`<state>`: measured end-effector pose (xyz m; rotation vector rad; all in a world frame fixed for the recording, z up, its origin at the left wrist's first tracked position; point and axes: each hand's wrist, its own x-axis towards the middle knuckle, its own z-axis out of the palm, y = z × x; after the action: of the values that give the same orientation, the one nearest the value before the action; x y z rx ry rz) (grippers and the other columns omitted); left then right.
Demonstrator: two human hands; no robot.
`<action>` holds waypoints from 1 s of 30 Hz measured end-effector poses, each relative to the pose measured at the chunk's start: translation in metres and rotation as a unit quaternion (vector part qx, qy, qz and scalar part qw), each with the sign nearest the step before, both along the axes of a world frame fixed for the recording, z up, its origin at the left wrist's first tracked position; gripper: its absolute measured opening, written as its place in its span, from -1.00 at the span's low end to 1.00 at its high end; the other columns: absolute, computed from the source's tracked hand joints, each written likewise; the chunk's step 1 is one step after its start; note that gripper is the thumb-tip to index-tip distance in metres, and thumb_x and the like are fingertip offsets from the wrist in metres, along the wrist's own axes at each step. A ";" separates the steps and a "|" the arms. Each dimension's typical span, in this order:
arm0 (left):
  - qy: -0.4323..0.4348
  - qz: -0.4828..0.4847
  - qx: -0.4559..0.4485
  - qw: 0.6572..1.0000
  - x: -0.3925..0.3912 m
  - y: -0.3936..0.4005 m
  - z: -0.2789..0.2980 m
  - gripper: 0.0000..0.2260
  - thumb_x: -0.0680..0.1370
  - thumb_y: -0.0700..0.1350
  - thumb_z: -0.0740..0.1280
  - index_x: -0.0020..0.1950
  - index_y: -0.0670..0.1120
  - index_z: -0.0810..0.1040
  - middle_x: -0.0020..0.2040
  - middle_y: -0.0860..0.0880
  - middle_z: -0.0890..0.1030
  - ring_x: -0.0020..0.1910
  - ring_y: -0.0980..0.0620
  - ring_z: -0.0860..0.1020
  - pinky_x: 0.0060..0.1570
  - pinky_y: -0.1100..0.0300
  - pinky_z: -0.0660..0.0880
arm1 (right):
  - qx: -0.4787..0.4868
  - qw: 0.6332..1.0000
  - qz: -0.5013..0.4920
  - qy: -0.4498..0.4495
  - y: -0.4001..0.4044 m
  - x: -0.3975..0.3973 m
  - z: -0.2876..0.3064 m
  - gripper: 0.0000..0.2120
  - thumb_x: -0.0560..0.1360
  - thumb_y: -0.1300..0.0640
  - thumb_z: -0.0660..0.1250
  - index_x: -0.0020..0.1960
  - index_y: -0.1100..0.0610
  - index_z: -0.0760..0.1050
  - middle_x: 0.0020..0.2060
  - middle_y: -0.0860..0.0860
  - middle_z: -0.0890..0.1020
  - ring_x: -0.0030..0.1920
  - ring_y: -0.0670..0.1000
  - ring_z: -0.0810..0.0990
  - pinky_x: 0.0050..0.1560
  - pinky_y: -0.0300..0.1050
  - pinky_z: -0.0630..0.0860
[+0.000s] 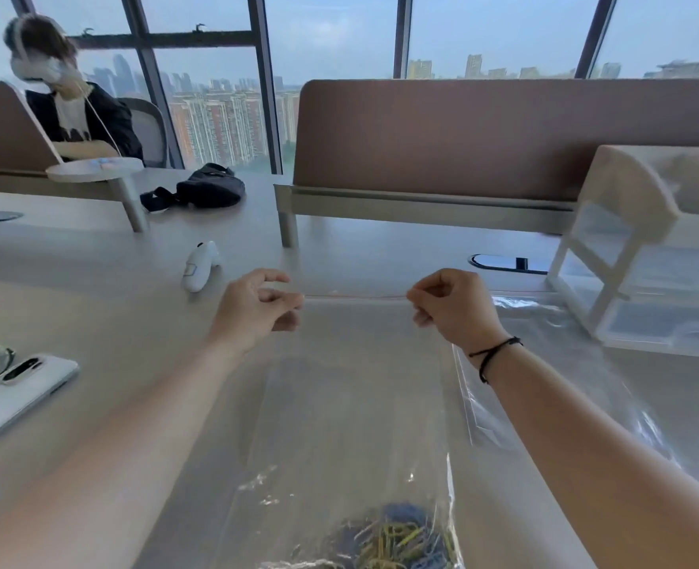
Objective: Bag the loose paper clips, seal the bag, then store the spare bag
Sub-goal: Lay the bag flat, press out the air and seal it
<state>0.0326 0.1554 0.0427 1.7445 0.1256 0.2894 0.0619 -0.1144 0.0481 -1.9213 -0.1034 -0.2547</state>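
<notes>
A clear zip bag (356, 388) hangs in front of me above the desk, its red zip strip stretched level between my hands. My left hand (257, 308) pinches the strip's left end and my right hand (452, 308) pinches its right end. Coloured paper clips (401, 542), yellow, green and blue, lie heaped in the bag's bottom near the frame's lower edge. A second clear bag (545, 363) lies flat on the desk behind and to the right of my right forearm, partly hidden by it.
A white clear-drawer organiser (643, 256) stands at the right. A white controller (200, 266) lies ahead of my left hand; a phone (23, 384) and glasses are at the left edge. A brown divider (463, 137) backs the desk. Another person sits far left.
</notes>
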 end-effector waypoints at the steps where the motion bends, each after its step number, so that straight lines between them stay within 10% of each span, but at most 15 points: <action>1: -0.010 0.018 0.008 1.000 0.003 0.000 -0.002 -0.64 0.46 -0.24 0.50 0.21 -0.20 0.50 -0.13 -0.19 0.70 -0.32 -0.08 0.64 -0.14 -0.01 0.65 | -0.015 1.000 -0.018 -0.006 0.001 0.003 0.000 -0.94 0.47 0.23 0.45 -0.13 0.17 0.57 -0.38 0.05 0.67 -0.38 0.08 0.67 -0.19 0.01 0.63; 8: -0.138 -0.059 0.405 0.902 -0.056 -0.031 -0.007 -0.57 0.56 0.05 0.35 0.41 0.04 0.40 0.38 0.06 0.47 0.37 0.07 0.39 0.34 0.13 0.35 | -0.329 0.926 0.061 -0.175 0.014 -0.075 -0.010 -0.61 0.56 -0.05 0.32 0.35 0.00 0.46 0.33 -0.06 0.50 0.21 0.06 0.57 0.16 -0.01 0.51; 12: -0.019 -0.214 0.511 0.832 -0.103 -0.051 -0.022 -0.47 0.65 0.00 0.12 0.59 0.01 0.03 0.59 0.14 0.03 0.57 0.16 -0.07 0.48 0.30 -0.15 | -0.376 0.872 0.309 -0.050 0.023 -0.122 -0.026 -0.55 0.63 -0.16 0.12 0.47 -0.05 0.29 0.53 -0.14 0.24 0.50 -0.08 0.27 0.44 -0.04 0.31; 16: 0.030 -0.227 0.581 0.781 -0.116 -0.054 -0.039 -0.27 0.52 0.34 -0.23 0.58 -0.02 -0.25 0.54 0.15 -0.28 0.53 0.18 -0.31 0.47 0.24 -0.31 | -0.469 0.825 0.311 -0.050 0.021 -0.123 -0.039 -0.42 0.63 -0.28 -0.09 0.59 -0.12 0.02 0.61 -0.15 -0.11 0.57 -0.21 -0.17 0.58 -0.06 -0.14; 26: 0.002 -0.180 0.595 0.783 -0.130 -0.048 -0.043 -0.32 0.58 0.33 -0.13 0.59 0.03 -0.20 0.58 0.14 -0.20 0.53 0.21 -0.27 0.50 0.22 -0.26 | -0.519 0.803 0.292 -0.002 0.016 -0.122 -0.040 -0.32 0.53 -0.45 -0.20 0.57 -0.25 -0.23 0.56 -0.29 -0.18 0.54 -0.23 -0.29 0.57 -0.01 -0.27; 30: -0.076 -0.126 0.583 0.799 -0.141 -0.047 -0.046 -0.46 0.61 0.17 0.04 0.56 0.01 0.19 0.56 0.08 0.22 0.54 0.18 0.08 0.51 0.27 -0.08 | -0.530 0.801 0.277 -0.009 0.016 -0.127 -0.041 -0.30 0.52 -0.45 -0.21 0.58 -0.21 -0.24 0.57 -0.26 -0.20 0.55 -0.19 -0.28 0.56 0.02 -0.28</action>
<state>-0.1082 0.1086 -0.0032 2.9139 -0.5211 0.3334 -0.0650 -0.0981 0.0067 -2.8655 -0.9876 0.2611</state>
